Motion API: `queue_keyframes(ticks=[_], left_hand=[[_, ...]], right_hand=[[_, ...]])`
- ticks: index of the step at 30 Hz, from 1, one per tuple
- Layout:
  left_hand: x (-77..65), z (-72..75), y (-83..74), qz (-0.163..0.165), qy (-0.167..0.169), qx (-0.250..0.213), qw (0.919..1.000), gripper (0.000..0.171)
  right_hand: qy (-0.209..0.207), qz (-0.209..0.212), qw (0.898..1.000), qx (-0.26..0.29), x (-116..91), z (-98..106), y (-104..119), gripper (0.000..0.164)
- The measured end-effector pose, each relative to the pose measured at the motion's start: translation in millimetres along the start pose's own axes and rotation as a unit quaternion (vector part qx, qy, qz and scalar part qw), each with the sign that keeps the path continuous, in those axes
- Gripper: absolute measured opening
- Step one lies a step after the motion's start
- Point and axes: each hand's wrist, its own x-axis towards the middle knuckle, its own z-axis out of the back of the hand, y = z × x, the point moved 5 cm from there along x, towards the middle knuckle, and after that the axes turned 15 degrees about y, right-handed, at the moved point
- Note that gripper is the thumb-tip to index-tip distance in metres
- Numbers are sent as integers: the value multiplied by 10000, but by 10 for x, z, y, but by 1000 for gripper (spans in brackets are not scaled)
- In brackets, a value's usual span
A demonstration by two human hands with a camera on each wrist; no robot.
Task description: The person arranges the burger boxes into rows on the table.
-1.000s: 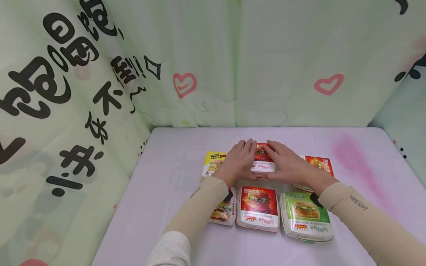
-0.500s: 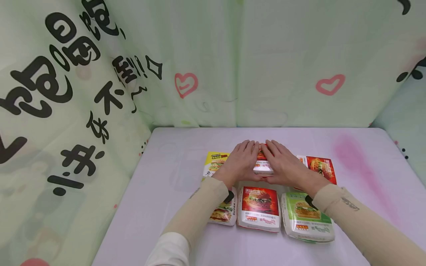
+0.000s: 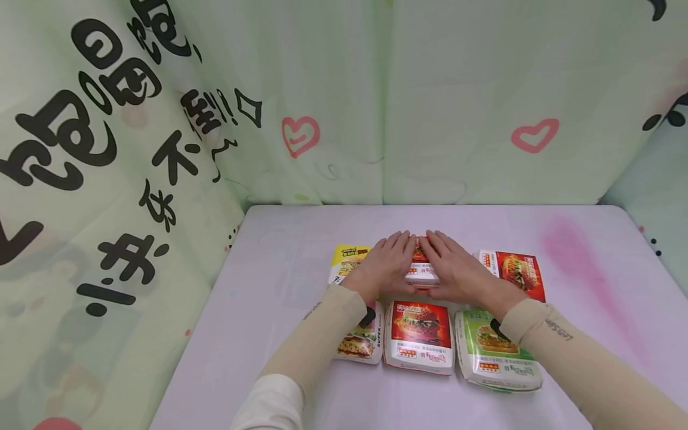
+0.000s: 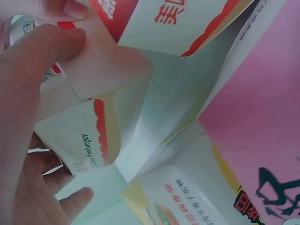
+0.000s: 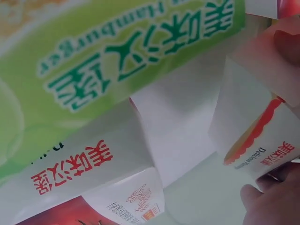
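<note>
Both hands hold a red-and-white paper hamburger box [image 3: 421, 273] at the middle of the back row. My left hand [image 3: 384, 266] covers its left side and my right hand [image 3: 457, 272] its right side. Their thumbs come close together at the near side, and the fingers point away along the sides. In the left wrist view, the thumb lies on the near face of the box [image 4: 77, 136], with other fingers around its side. The right wrist view shows fingers [image 5: 274, 201] against the box's other end [image 5: 262, 136].
In front lie a second red hamburger box [image 3: 420, 334], a green one [image 3: 497, 349] and a partly hidden pink one [image 3: 359, 345]. A yellow box [image 3: 348, 260] is back left, another red box [image 3: 518, 275] back right. The pale table [image 3: 290, 257] meets a curtain [image 3: 446, 101].
My hands have drawn closer together around the box and come slightly nearer with it. The right hand has shifted left, so more of the back right box shows.
</note>
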Motion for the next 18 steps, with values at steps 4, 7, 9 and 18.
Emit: queue_keyframes(ticks=[4,7,9,18], left_hand=[[4,-27,-7,-125,159,-58,9998,108],[20,-45,-10,-203,278,-183,9992,107],[29,-52,-10,-241,303,-201,9990,107],[67,-93,-16,-287,371,-280,9985,104]], right_hand=[[155,28,9999,41,-1,-55,-13,105],[285,12,9993,237,-3,-75,-30,104],[373,-18,9985,394,-3,-83,-42,104],[446,-12,9978,488,-6,-117,-44,99]])
